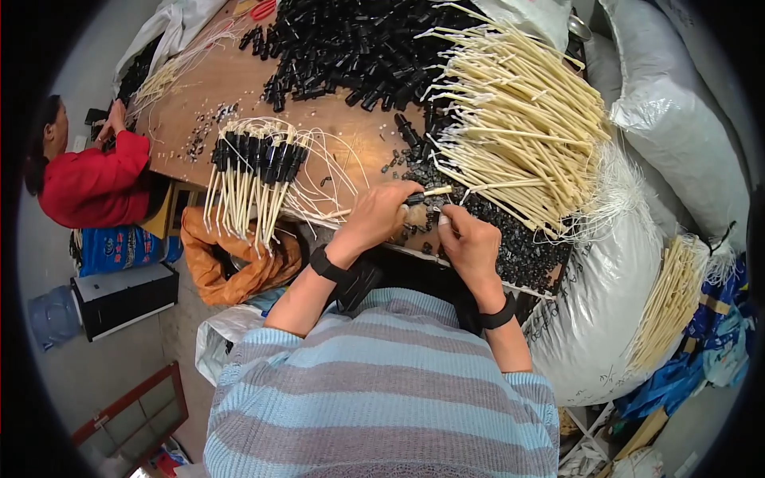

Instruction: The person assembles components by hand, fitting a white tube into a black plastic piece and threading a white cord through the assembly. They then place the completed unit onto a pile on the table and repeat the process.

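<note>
My left hand (381,213) pinches a small black plastic cap with a cream tube (427,193) sticking out of it to the right. Close beside it, my right hand (468,237) has its fingers curled by the tube's end; whether it holds a small part is hidden. Both hands hover over loose small black pieces (522,247) at the near edge of the wooden table (239,84). A big fan of cream tubes (518,127) lies just beyond my right hand. Finished tubes with black caps (253,171) hang over the table edge to my left.
A heap of black caps (351,44) covers the far table. Large white sacks (677,119) stand to the right, another bundle of cream tubes (673,299) leaning there. A person in a red top (96,183) works at the table's left end. An orange bag (231,259) lies below.
</note>
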Demonstrator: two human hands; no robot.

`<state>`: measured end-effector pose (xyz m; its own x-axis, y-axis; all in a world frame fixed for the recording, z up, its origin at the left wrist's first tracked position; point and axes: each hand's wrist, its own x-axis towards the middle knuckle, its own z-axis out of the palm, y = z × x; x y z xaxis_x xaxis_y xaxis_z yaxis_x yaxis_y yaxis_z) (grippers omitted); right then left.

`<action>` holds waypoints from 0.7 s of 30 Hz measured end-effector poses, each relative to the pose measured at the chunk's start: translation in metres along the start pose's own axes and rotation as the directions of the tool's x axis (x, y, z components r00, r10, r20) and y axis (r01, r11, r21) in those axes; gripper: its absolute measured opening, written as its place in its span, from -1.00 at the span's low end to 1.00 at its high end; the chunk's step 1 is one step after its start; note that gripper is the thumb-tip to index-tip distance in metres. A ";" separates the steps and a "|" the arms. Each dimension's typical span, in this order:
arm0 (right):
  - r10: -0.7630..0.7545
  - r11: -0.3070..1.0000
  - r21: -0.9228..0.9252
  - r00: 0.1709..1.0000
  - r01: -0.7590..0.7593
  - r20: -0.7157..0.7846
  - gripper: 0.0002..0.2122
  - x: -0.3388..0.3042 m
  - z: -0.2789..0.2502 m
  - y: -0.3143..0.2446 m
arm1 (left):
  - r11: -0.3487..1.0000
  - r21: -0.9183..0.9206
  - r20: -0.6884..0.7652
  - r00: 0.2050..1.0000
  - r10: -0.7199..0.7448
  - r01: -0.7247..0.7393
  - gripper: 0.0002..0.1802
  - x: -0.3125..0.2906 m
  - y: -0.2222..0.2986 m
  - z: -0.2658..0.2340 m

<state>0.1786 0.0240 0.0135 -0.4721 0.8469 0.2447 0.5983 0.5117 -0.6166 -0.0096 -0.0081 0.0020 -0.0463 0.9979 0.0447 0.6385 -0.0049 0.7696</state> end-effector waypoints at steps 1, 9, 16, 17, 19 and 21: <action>-0.004 1.000 0.029 0.999 0.006 -0.047 -0.89 0.002 0.000 -0.001 | 1.000 0.021 0.028 1.000 0.005 -0.006 -0.60 -0.001 0.003 -0.001; -0.048 0.995 0.089 0.996 0.054 -0.073 -0.92 0.002 0.005 0.004 | 0.995 0.024 0.144 0.985 0.093 -0.097 -0.55 -0.001 0.010 0.004; -0.002 0.971 0.238 0.999 -0.010 0.050 -0.86 0.000 0.000 0.004 | 0.992 -0.060 0.137 0.983 0.120 -0.113 -0.52 0.000 0.017 0.005; -0.043 0.970 0.242 0.996 0.024 0.075 -0.84 0.000 -0.001 0.004 | 0.996 -0.063 0.233 0.970 0.072 -0.059 -0.50 0.003 0.021 -0.002; -0.018 0.955 0.297 0.998 -0.001 0.061 -0.83 0.004 -0.004 -0.002 | 0.998 -0.061 0.327 0.945 0.023 -0.004 -0.48 0.005 0.023 -0.005; 0.004 0.935 0.354 0.999 -0.021 0.049 -0.82 0.006 -0.007 -0.004 | 0.992 -0.111 0.343 0.935 0.093 -0.058 -0.44 0.005 0.020 -0.003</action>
<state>0.1778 0.0282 0.0226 -0.5006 0.8410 0.2051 0.3406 0.4092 -0.8465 0.0009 -0.0036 0.0193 0.2798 0.9543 -0.1048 0.5507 -0.0702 0.8317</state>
